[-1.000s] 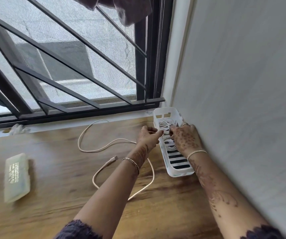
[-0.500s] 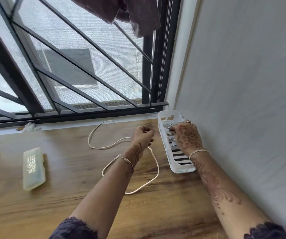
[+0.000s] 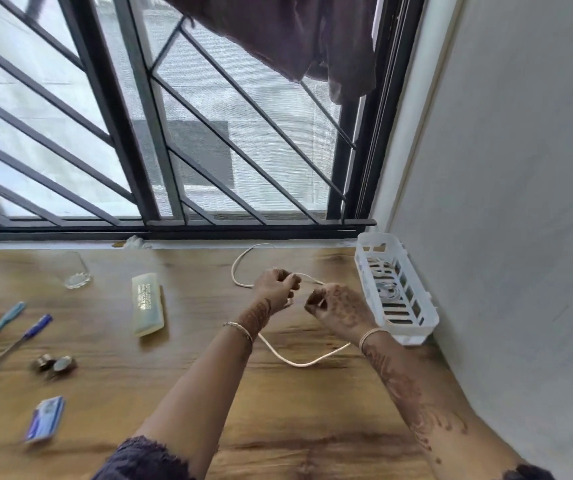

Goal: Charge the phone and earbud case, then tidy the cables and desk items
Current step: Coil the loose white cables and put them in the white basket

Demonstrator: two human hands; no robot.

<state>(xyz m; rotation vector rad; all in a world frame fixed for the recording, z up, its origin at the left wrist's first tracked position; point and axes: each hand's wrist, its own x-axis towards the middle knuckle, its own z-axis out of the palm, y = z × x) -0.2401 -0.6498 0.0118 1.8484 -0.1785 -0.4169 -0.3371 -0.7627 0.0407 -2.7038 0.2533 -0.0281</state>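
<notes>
both hands work above the middle of the brown wood-grain desk point(image 3: 312, 427): the left hand point(image 3: 275, 287) is closed in a grip on the long cream charging cable point(image 3: 304, 363), and the right hand point(image 3: 338, 308) pinches the same cable just beside it. one loop of the cable runs toward the window edge, another sags toward the near side. the white slotted plastic basket point(image 3: 413, 327) sits against the grey wall at the desk's right edge, with coiled white cables point(image 3: 383, 285) inside. open wood lies between the hands and the pale translucent rectangular case point(image 3: 147, 308). a clear glass point(image 3: 72, 271), two pens point(image 3: 11, 336) and a small blue-and-white packet point(image 3: 45, 422) crowd the left edge.
</notes>
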